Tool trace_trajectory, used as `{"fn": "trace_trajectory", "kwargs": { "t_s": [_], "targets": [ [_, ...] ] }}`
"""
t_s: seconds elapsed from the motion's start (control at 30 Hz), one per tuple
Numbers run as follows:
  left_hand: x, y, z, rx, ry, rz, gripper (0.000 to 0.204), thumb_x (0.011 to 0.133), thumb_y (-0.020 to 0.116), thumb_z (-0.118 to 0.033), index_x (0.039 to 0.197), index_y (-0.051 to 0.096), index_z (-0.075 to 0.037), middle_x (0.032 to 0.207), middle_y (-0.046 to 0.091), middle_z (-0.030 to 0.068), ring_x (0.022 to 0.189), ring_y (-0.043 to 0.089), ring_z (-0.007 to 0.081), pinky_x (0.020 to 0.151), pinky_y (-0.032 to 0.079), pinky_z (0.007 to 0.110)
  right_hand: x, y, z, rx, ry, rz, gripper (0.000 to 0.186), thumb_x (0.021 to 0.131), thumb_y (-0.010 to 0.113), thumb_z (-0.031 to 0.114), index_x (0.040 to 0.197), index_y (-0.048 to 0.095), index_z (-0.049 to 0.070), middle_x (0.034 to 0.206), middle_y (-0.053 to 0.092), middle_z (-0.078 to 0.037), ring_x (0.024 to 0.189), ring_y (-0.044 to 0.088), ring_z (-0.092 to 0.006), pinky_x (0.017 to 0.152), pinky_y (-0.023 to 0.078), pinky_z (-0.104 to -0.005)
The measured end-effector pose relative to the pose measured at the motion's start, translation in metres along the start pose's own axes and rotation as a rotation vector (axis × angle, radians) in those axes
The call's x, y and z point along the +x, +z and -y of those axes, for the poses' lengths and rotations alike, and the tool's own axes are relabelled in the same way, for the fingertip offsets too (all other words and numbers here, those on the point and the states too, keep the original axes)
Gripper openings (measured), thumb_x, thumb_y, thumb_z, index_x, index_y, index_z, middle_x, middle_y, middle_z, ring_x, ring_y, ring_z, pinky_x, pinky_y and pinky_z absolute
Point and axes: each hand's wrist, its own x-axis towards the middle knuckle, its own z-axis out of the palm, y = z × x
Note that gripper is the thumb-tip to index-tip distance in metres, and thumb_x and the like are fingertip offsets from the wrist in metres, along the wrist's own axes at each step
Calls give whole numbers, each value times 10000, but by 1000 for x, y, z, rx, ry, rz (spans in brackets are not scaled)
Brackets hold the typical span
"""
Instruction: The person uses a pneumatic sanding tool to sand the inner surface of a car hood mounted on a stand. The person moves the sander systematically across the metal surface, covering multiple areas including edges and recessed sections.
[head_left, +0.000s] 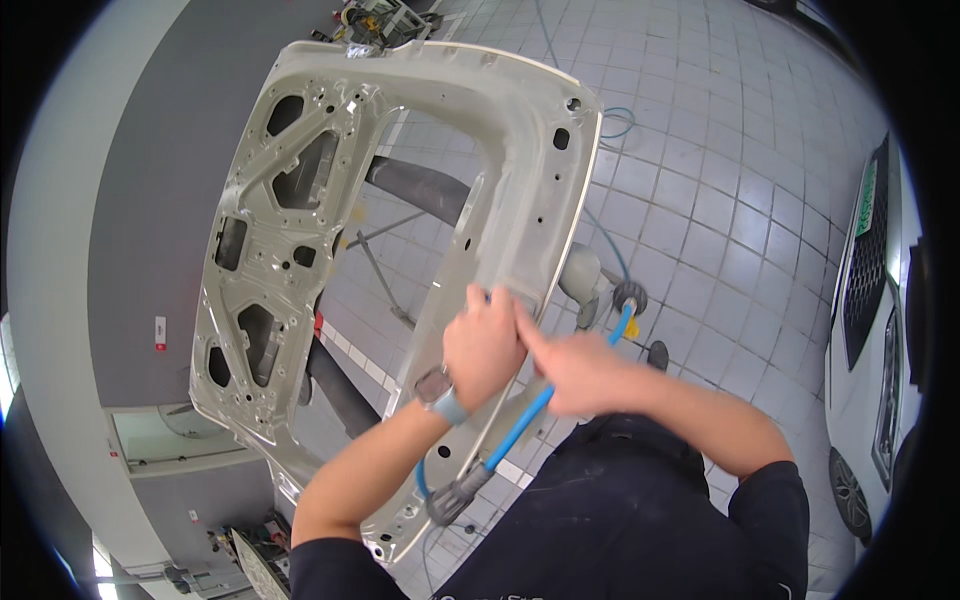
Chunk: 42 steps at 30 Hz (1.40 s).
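Observation:
A bare, pale grey-beige car tailgate panel lies before me with its window opening toward the middle. My left hand, with a watch on its wrist, is closed, knuckles up, on the panel's right-hand frame. A pale, flat edge shows by its fingertips, but what the hand holds is mostly hidden. My right hand meets the left from the right, one finger reaching to it. Motion smears this hand, so its grip is unclear. Both hands are close to the panel's near right edge.
A stand with a blue bar and dark padded arms supports the panel. A blue-green hose trails over the tiled floor. At the right stands a white car; a grey-and-white wall is at the left.

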Motion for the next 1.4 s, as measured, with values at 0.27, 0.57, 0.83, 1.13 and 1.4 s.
{"fn": "trace_trajectory", "kwargs": {
  "t_s": [0.27, 0.57, 0.83, 1.13, 1.4],
  "targets": [
    [1, -2, -9, -93, -132, -5, 286, 943, 683, -217, 1074, 528, -17, 1087, 581, 268, 708, 698, 461, 588, 575, 525, 1, -17, -3, -63, -17, 20, 1187, 696, 705, 62, 1673, 39, -33, 873, 697, -135, 824, 703, -362, 701, 551, -456],
    [-157, -9, 38, -42, -258, 12, 319, 911, 734, -241, 1095, 583, -28, 1130, 608, 219, 739, 727, 408, 600, 601, 471, -1, 92, 56, -85, -208, 354, 1182, 727, 702, 84, 1647, -19, -89, 837, 714, -231, 755, 715, -420, 688, 571, -496],
    [-136, 0, 47, -95, -225, -60, 429, 873, 778, -277, 1170, 596, -27, 1121, 610, 199, 758, 705, 407, 606, 575, 487, 5, 81, 62, -61, -135, 283, 1150, 712, 681, 62, 1635, 19, -117, 787, 701, -219, 714, 709, -415, 632, 553, -493],
    [21, 3, 28, -140, -80, -97, 278, 979, 634, -281, 1062, 569, -24, 1048, 614, 246, 725, 712, 434, 602, 584, 518, 40, -15, 20, -78, 63, -53, 1120, 705, 648, 57, 1636, 50, -111, 816, 705, -242, 792, 708, -431, 705, 556, -491],
    [80, 5, 2, -143, 45, -118, 279, 958, 664, -275, 1072, 573, -37, 1046, 615, 268, 747, 715, 471, 629, 592, 519, 31, -50, -6, 3, 151, -225, 1141, 727, 657, 60, 1684, 36, 12, 877, 734, -188, 814, 715, -393, 721, 559, -472]
  ]
}}
